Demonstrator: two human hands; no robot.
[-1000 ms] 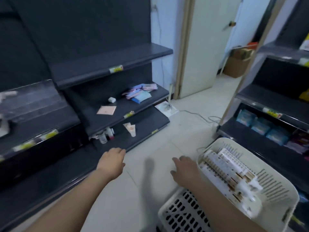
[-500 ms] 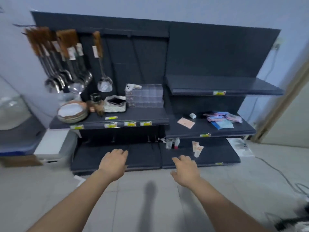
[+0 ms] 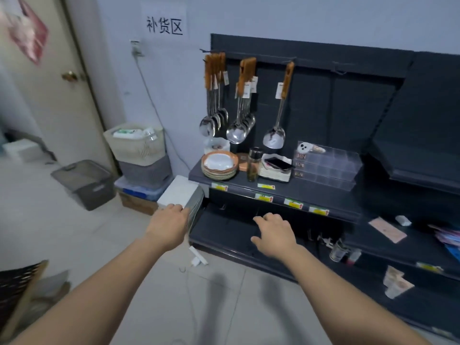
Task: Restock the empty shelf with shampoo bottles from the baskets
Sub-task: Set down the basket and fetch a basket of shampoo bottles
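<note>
In the head view I hold both arms out in front of me, palms down. My left hand [image 3: 169, 226] holds nothing. Its fingers are loosely bent and the fingertips lie at the edge of a white box [image 3: 178, 194] (whether they touch it, I cannot tell). My right hand [image 3: 273, 234] is free too, with the fingers relaxed and a little spread, and it hovers before the bottom shelf [image 3: 224, 227]. This shelf is dark grey and flat, and its left part is bare.

The baskets stand to the left of the shelving, against the wall. A cream basket [image 3: 135, 148] with slotted sides sits on top of a grey basket [image 3: 146, 171]. Inside the cream one lie white and green things, too blurred to say if they are shampoo bottles. Steel ladles [image 3: 239, 130] with wooden handles hang higher on the back panel.
</note>
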